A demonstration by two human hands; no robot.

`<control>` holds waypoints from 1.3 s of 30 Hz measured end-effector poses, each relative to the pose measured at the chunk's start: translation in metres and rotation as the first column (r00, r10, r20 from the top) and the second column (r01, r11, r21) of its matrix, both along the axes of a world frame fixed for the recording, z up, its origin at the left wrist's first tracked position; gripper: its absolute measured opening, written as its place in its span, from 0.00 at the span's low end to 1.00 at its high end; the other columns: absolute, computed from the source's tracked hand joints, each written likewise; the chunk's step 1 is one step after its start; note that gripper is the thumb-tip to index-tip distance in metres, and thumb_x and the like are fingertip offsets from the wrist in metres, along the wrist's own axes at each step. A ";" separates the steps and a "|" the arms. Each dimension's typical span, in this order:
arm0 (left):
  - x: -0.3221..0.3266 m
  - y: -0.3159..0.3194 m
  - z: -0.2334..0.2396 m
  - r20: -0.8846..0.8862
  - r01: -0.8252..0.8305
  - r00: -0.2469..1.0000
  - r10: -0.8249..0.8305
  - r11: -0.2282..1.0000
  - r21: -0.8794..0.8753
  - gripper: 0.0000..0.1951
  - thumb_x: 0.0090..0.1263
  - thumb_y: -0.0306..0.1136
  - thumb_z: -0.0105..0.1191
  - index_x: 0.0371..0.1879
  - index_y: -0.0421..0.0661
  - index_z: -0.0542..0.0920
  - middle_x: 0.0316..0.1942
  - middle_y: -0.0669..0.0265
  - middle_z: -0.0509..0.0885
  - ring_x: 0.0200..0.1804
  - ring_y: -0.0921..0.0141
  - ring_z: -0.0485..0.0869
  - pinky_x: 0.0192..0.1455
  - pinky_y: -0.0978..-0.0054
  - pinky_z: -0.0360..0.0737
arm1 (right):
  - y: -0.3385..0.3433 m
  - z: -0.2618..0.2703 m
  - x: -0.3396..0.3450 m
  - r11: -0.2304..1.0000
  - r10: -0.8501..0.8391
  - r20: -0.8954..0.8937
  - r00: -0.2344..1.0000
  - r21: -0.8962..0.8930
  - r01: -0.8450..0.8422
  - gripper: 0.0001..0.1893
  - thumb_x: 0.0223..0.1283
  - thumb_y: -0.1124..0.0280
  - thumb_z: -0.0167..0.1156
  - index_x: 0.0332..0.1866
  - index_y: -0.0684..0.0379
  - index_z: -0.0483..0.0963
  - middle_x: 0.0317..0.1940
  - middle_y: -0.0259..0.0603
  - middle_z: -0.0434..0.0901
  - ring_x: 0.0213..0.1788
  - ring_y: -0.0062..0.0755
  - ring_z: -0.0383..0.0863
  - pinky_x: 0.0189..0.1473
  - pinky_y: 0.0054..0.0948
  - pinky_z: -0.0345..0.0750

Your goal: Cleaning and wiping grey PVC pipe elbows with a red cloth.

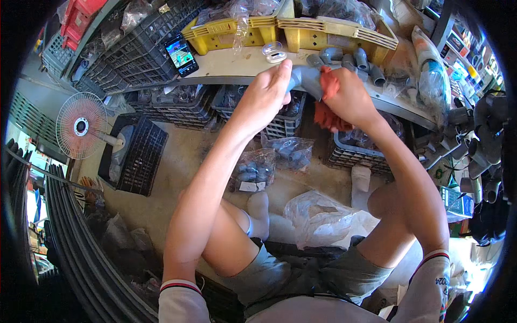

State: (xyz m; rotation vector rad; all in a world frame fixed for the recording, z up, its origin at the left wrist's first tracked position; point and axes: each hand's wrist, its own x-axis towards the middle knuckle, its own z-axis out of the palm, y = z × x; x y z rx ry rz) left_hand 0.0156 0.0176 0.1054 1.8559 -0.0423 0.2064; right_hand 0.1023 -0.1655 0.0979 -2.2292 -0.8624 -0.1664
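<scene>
Between my two hands is a grey plastic pipe elbow [307,77], held up in front of the shelf edge. My left hand [264,95] grips its left end, thumb uppermost. A red cloth [330,84] is bunched in my right hand [350,97] and pressed against the elbow's right end. Part of the cloth hangs below that hand. Just behind, several loose grey pipe fittings [360,58] lie on the shelf [226,60]. My fingers and the cloth hide both ends of the elbow.
Yellow bins [335,36] line the shelf's back, near a lit phone [181,55] and a small open case [276,54]. Black crates [183,109] stand below. Bagged fittings [253,167] and a plastic bag [319,218] lie on the floor. A fan [82,126] stands left; hung fittings [480,149] crowd the right.
</scene>
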 end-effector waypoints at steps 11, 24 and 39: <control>0.006 0.010 -0.003 -0.334 -0.118 0.937 0.099 0.992 -0.038 0.39 0.74 0.71 0.36 0.54 0.42 0.78 0.41 0.65 0.82 0.41 0.75 0.79 0.45 0.74 0.76 | 0.003 0.011 -0.017 0.990 0.048 0.313 0.948 -0.140 -0.004 0.10 0.57 0.62 0.60 0.33 0.59 0.79 0.25 0.55 0.82 0.33 0.59 0.84 0.39 0.46 0.82; 0.001 0.000 0.012 -0.012 0.253 0.956 -0.293 0.846 -0.470 0.28 0.74 0.54 0.52 0.64 0.46 0.75 0.57 0.67 0.81 0.58 0.73 0.76 0.59 0.69 0.70 | -0.004 0.005 -0.013 0.947 0.320 -0.226 0.920 0.070 -0.313 0.14 0.62 0.61 0.56 0.39 0.63 0.78 0.28 0.46 0.84 0.30 0.28 0.82 0.39 0.35 0.79; 0.005 -0.023 0.001 -0.007 -0.091 0.995 0.104 0.832 -0.547 0.22 0.73 0.58 0.55 0.47 0.49 0.77 0.38 0.70 0.81 0.43 0.76 0.78 0.51 0.74 0.74 | 0.002 0.003 -0.015 0.898 0.418 -0.418 0.807 0.057 -0.436 0.13 0.55 0.68 0.54 0.37 0.68 0.77 0.28 0.48 0.84 0.31 0.34 0.80 0.41 0.37 0.77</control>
